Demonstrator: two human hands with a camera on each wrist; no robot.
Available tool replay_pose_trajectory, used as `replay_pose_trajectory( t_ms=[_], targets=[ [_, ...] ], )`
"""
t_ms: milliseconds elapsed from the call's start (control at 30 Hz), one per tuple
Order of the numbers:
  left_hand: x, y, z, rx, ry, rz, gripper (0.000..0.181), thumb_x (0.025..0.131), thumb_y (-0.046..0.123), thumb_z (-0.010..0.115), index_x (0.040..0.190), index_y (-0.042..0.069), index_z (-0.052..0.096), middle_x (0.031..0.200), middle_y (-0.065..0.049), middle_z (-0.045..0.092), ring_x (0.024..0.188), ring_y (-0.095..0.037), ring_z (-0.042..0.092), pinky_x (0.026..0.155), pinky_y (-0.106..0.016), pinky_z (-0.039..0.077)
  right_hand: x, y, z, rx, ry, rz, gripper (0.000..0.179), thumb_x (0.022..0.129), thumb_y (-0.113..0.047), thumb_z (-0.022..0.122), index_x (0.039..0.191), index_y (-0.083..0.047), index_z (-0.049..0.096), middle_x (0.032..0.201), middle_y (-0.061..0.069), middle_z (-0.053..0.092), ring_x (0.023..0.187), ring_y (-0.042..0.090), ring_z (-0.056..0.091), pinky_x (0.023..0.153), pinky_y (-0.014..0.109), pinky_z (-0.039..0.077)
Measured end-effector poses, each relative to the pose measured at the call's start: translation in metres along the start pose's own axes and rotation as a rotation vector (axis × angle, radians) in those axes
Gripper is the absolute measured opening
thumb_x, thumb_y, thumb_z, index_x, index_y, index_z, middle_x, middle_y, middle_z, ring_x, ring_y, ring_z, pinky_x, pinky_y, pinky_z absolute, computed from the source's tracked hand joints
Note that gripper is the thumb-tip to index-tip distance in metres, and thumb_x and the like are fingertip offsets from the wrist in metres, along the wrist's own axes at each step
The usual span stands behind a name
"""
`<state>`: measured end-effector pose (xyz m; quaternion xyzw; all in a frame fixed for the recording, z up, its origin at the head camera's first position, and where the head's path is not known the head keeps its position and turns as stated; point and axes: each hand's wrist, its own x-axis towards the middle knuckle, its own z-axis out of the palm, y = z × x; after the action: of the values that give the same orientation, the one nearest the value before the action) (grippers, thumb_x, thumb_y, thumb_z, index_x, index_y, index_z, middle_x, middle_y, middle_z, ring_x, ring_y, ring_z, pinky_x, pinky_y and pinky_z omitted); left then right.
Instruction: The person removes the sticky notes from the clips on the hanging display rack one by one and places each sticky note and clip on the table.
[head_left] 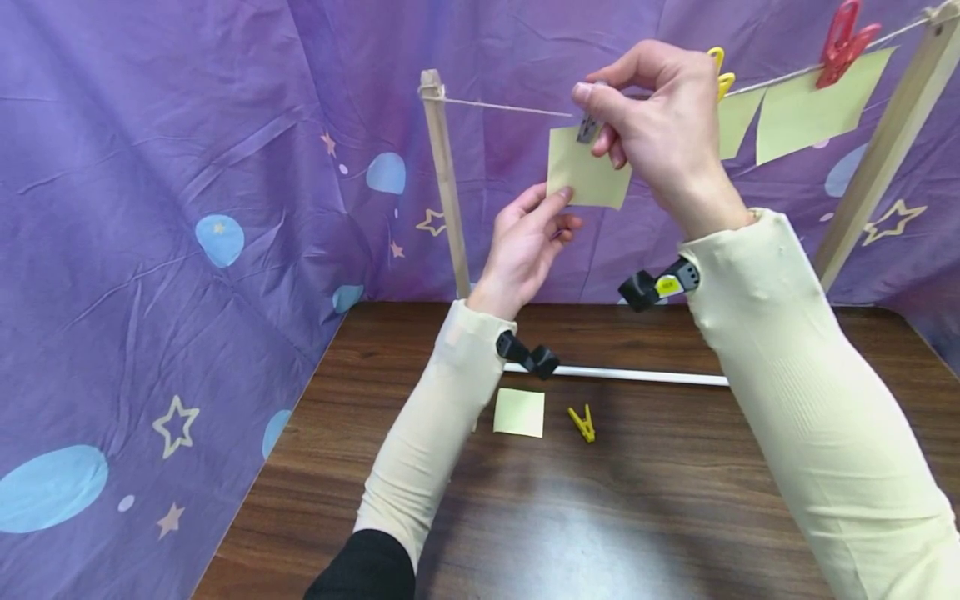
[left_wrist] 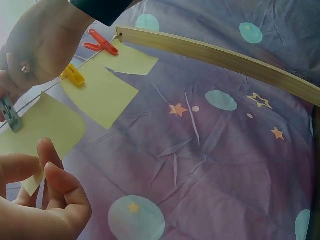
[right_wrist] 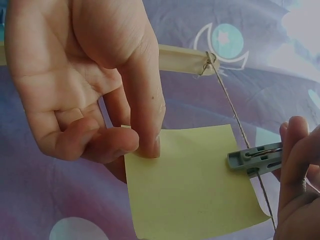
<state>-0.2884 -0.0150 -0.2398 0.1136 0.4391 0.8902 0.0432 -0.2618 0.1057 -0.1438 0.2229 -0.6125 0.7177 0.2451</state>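
A yellow sticky note (head_left: 588,177) is held up at the string (head_left: 510,107). My left hand (head_left: 528,242) pinches its lower left corner between thumb and fingers. A grey clothespin (right_wrist: 255,159) sits across the string and the note's upper edge, its handle end pinched by my right hand (head_left: 667,125). In the left wrist view the clothespin (left_wrist: 10,114) lies over the note's top edge. To the right, two more notes hang from the string, one under a yellow clothespin (left_wrist: 74,75), the other under a red clothespin (head_left: 843,50).
The string runs between a left wooden post (head_left: 447,183) and a right wooden post (head_left: 892,142). On the brown table (head_left: 570,517) lie another sticky note (head_left: 519,412), a yellow clothespin (head_left: 582,423) and a white bar (head_left: 637,375). A purple patterned cloth (head_left: 187,208) hangs behind.
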Motion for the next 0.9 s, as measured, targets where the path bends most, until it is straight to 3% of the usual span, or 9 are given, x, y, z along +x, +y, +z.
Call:
replay_pose_trajectory(
  t_ms=[433,900],
  targets=[
    [0.0007,-0.0007,0.0001,0.015,0.015,-0.007,0.014,0.095,0.001,0.056,0.084,0.01,0.059,0.071,-0.003,0.058,0.056,-0.011,0.057,0.054,-0.019,0.041,0.0015,-0.0004,-0.0004,0.016,0.01,-0.041,0.009,0.076,0.005,0.076,0.076,0.0,0.069,0.06,0.007,0.066,0.033,0.011,0.051,0.031,0.02,0.036],
    [-0.0007,-0.0027,-0.0026,0.032,0.017,0.004,0.016,0.095,0.001,0.055,0.083,0.011,0.059,0.071,-0.001,0.058,0.055,-0.011,0.056,0.055,-0.019,0.041,0.0017,-0.0031,0.0003,-0.025,0.041,-0.099,0.007,0.078,0.002,0.076,0.08,-0.002,0.07,0.074,0.005,0.071,0.034,0.011,0.052,0.033,0.02,0.037]
  ],
)
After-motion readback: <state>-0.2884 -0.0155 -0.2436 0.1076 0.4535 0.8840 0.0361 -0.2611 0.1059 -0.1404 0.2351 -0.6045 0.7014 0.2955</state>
